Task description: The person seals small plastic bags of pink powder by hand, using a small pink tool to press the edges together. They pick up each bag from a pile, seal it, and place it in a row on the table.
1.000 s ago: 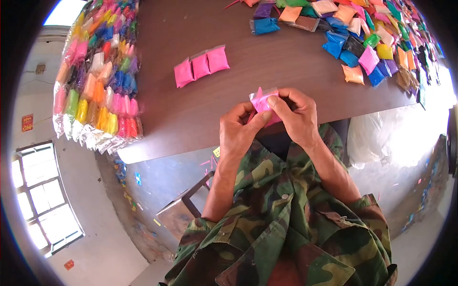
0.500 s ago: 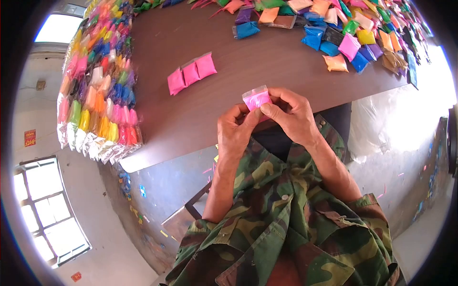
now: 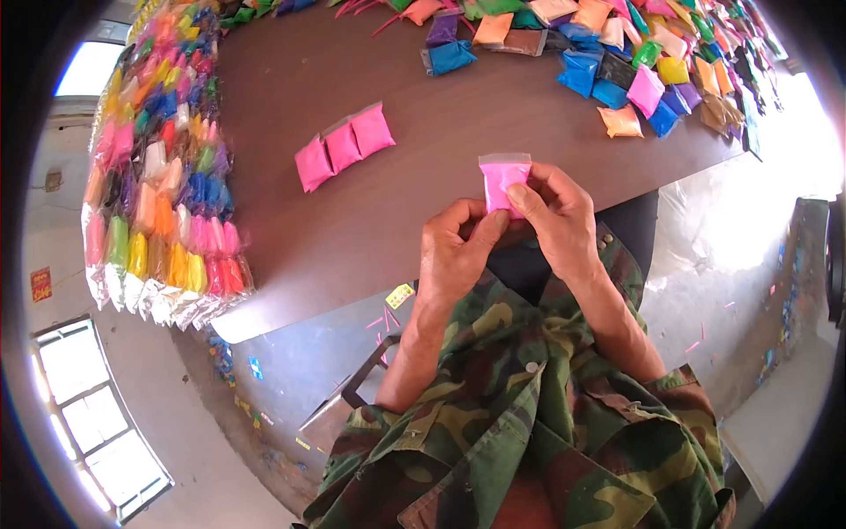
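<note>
- both hands are up over the near edge of the bench (image 3: 370,238), pinching one small pink packet (image 3: 502,181) between them
- right hand (image 3: 560,220) grips it from the right side, thumb pressed flat on the front
- left hand (image 3: 454,251) is closed on its lower left corner, thumb tip touching the bottom
- packet stands pretty much upright, long axis running bottom to top, clear sealed strip pointing away from the person toward the bench
- three matching pink packets (image 3: 342,145) lie in a row on the bench, well apart to the left
- loose pile of mixed packets (image 3: 634,62) sits at the far right, a big bagged sheet of colours (image 3: 159,176) hangs off the left edge
</note>
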{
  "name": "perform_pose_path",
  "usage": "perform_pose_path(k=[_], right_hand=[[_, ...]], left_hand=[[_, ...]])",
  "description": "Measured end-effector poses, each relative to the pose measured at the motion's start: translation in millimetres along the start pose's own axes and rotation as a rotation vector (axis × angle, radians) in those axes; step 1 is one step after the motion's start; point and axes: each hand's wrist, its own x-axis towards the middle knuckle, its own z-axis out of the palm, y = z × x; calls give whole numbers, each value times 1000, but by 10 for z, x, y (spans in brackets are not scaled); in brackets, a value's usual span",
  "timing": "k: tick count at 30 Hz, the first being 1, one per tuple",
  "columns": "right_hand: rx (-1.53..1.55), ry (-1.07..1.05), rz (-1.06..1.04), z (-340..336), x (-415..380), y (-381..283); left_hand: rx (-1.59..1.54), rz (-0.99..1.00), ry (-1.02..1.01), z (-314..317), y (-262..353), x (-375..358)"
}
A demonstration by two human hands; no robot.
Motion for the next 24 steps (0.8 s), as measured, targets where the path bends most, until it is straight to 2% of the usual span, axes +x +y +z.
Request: perform_pose_path(k=[7, 11, 14, 17, 20, 23, 24], right_hand=[[1, -55, -77, 28, -28, -17], [24, -50, 26, -64, -62, -20], [80, -38, 61, -63, -86, -55], [108, -42, 42, -60, -70, -69], [112, -39, 71, -99, -68, -95], [79, -71, 87, -195, -60, -55], [71, -72, 89, -210, -60, -65]], left_hand=[[44, -20, -16, -88, 35, 86], [22, -60, -25, -134, 105, 95], [132, 10, -62, -147, 98, 113], [98, 93, -57, -100, 46, 112], [55, 9, -20, -26, 148, 50], [159, -88, -26, -66, 141, 12], [118, -66, 2, -33, 161, 2]])
